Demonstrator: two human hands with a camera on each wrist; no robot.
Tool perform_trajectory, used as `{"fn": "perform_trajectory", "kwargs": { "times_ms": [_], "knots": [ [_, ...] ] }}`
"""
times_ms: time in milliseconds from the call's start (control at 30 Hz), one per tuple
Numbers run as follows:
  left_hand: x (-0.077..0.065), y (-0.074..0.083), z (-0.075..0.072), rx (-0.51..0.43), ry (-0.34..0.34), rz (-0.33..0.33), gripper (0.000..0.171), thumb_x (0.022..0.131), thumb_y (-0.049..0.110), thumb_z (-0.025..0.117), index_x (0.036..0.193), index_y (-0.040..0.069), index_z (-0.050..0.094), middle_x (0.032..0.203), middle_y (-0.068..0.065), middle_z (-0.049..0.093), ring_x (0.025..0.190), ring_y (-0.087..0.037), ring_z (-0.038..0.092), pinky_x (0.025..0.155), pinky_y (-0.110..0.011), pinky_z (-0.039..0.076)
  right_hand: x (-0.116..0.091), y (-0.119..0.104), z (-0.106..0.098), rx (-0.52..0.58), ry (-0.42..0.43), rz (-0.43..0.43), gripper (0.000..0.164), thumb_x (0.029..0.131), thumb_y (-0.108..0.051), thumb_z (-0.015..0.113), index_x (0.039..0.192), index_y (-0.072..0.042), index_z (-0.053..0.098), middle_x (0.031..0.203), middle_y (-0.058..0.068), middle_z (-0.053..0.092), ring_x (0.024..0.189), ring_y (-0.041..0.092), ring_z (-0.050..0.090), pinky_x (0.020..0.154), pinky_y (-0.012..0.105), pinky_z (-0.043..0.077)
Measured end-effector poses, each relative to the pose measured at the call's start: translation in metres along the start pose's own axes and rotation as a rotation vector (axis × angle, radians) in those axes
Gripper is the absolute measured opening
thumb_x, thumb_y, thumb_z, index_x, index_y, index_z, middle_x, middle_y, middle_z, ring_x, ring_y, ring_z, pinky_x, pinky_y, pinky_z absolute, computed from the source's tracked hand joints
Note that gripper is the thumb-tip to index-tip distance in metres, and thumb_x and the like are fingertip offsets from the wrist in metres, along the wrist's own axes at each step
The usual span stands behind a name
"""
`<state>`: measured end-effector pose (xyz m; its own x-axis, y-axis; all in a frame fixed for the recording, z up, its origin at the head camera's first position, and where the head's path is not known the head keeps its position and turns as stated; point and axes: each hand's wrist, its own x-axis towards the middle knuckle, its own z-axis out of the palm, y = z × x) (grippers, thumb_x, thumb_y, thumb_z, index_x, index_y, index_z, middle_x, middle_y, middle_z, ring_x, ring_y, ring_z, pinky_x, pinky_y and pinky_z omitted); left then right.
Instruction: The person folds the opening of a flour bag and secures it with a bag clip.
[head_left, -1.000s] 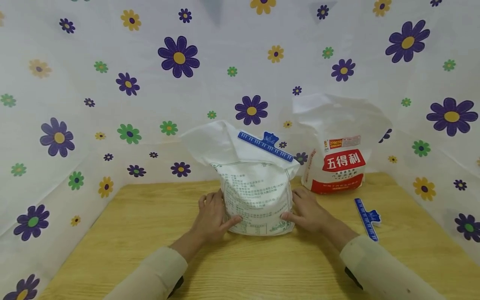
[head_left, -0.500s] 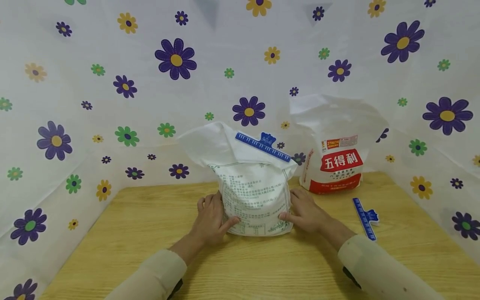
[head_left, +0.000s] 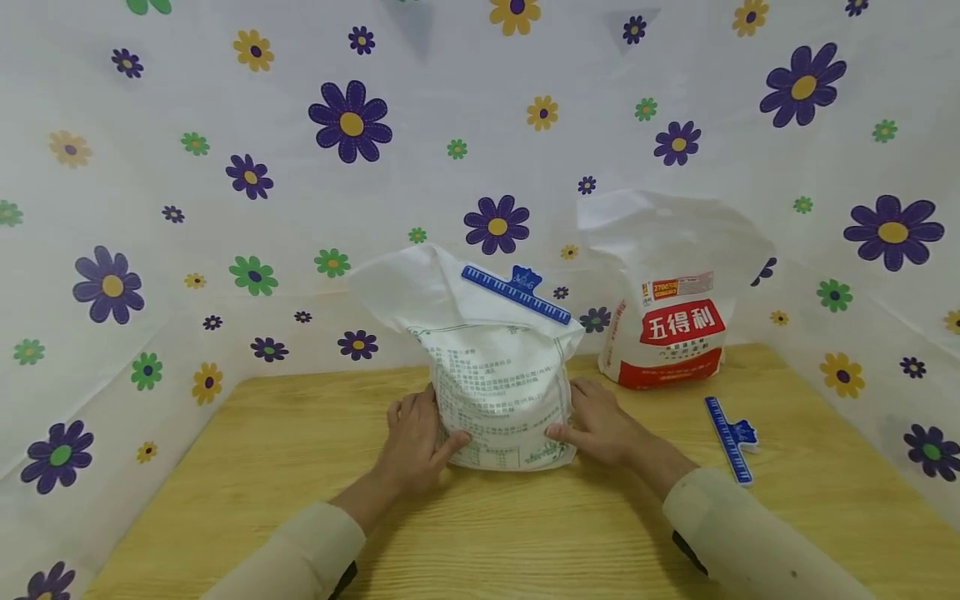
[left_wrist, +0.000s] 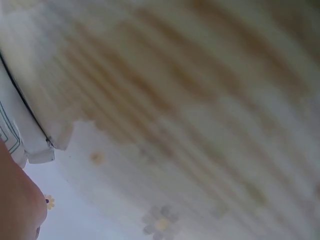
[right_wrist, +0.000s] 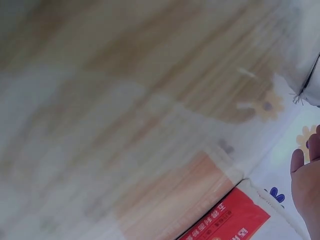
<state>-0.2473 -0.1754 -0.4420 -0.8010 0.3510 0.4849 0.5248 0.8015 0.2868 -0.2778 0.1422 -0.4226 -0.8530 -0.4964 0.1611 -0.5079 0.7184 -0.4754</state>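
Observation:
A white flour bag (head_left: 498, 392) with green print stands on the table between both hands, its top leaning to the left. Across its folded top sits a blue sealing clip (head_left: 517, 293) with a piano-key pattern. My left hand (head_left: 416, 437) grips the bag's lower left side, thumb on the front. On the lower right side my right hand (head_left: 603, 423) holds it the same way. Both hands' other fingers wrap toward the back, partly hidden. In the left wrist view only part of the left hand (left_wrist: 20, 205) shows; the right wrist view catches the right hand (right_wrist: 307, 185) at its edge.
A second flour bag (head_left: 682, 325), with red labels and an unclipped upright top, stands at the back right. Another blue clip (head_left: 729, 440) lies on the table (head_left: 300, 467) to the right. Flower-printed cloth (head_left: 420, 100) encloses the back and sides.
Both hands have shifted the clipped bag slightly to the left, holding it throughout. The head view has also moved a little. The second bag and loose clip stay in place.

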Motion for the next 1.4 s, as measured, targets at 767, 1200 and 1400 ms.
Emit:
{"fn": "perform_trajectory", "kwargs": {
  "times_ms": [767, 1200, 1400],
  "knots": [
    [0.000, -0.006, -0.007, 0.148, 0.085, -0.116, 0.114, 0.080, 0.083, 0.051, 0.152, -0.001, 0.025, 0.142, -0.022, 0.043, 0.124, -0.038, 0.038, 0.098, -0.052, 0.022, 0.018, -0.019, 0.010, -0.009, -0.022, 0.014, 0.083, 0.092, -0.071, 0.047, 0.152, -0.015, 0.038, 0.152, 0.013, 0.041, 0.139, 0.034, 0.032, 0.113, 0.061, 0.024],
    [0.002, 0.005, -0.012, 0.079, 0.174, -0.185, 0.118, 0.083, 0.075, 0.056, 0.157, -0.002, 0.005, 0.160, -0.025, 0.017, 0.139, -0.043, 0.026, 0.108, -0.061, 0.014, 0.028, -0.027, 0.017, -0.088, -0.002, 0.031, 0.087, 0.093, -0.073, 0.043, 0.148, -0.006, 0.040, 0.147, 0.015, 0.044, 0.135, 0.033, 0.036, 0.111, 0.057, 0.029],
    [0.003, 0.009, -0.020, 0.026, 0.401, -0.112, 0.114, 0.085, 0.082, 0.043, 0.156, 0.000, 0.007, 0.166, -0.019, -0.001, 0.150, -0.038, 0.009, 0.109, -0.066, 0.012, 0.033, -0.034, 0.021, -0.134, -0.003, 0.038, 0.087, 0.094, -0.073, 0.039, 0.147, -0.003, 0.042, 0.147, 0.017, 0.044, 0.137, 0.036, 0.035, 0.112, 0.058, 0.029]
  ]
}}
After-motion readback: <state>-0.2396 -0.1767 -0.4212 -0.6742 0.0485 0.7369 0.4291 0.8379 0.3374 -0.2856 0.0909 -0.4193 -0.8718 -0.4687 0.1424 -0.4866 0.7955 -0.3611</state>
